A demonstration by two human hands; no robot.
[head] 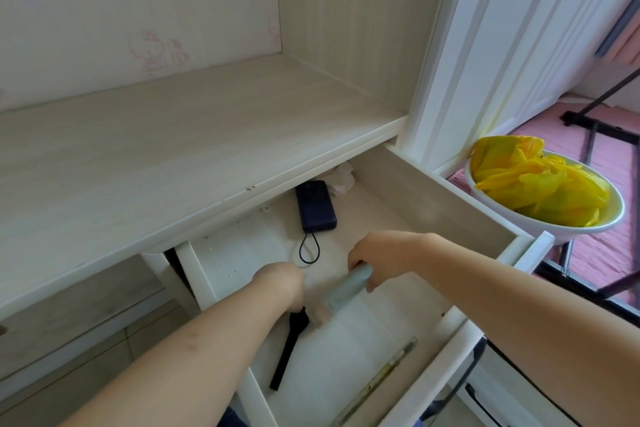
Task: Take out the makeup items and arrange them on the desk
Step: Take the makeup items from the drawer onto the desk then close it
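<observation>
While the fingers (360, 265) of the right hand (377, 258) curl around a pale green tube (346, 291) to lift it, the left hand (280, 284) grips a black brush (289, 347) inside the open drawer (450, 208), below the bench (156, 156).

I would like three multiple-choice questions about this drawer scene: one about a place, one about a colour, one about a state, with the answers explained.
1. Where does the dark blue power bank lie?
A. on the desk top
B. at the back of the open drawer
C. in the white bowl

2. What colour is the bag in the white bowl?
A. yellow
B. red
C. black

3. What is the right hand doing?
A. resting flat on the desk
B. hanging idle
C. holding a pale green tube

Answers:
1 B: it lies partly under the desk edge.
2 A: the crumpled plastic is bright yellow.
3 C: its fingers curl round the tube's upper end.
</observation>
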